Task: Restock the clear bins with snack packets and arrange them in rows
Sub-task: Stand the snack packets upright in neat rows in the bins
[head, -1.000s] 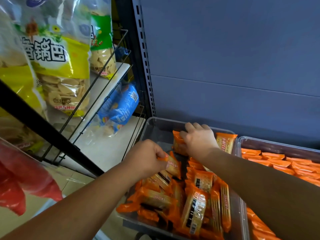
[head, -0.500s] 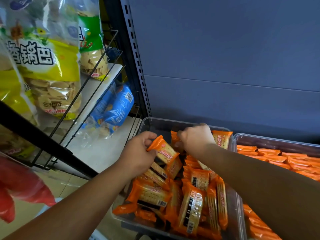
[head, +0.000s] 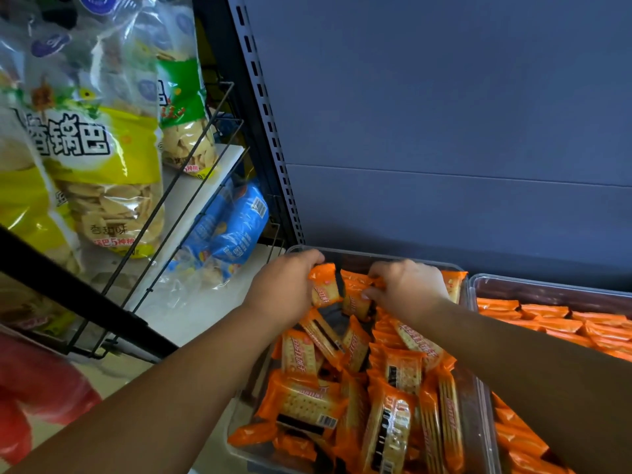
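Note:
A clear bin [head: 484,415] on the shelf holds a loose heap of orange cracker packets [head: 307,401]. My left hand [head: 284,289] grips one orange packet [head: 325,285] upright at the bin's far left corner. Beside it, my right hand [head: 407,289] pinches the upright packets [head: 355,295] standing along the bin's back wall. One more upright packet [head: 453,283] stands at the far right corner, behind my right hand.
A second clear bin [head: 547,289] on the right holds orange packets laid in neat rows. Left of the slotted shelf upright [head: 270,138], wire racks [head: 191,186] carry yellow, green and blue snack bags. A red bag [head: 30,398] sits low on the left.
My left hand lifted a packet out of the heap and carried it back to the bin's far left corner. My right hand stayed at the back row, shifting slightly.

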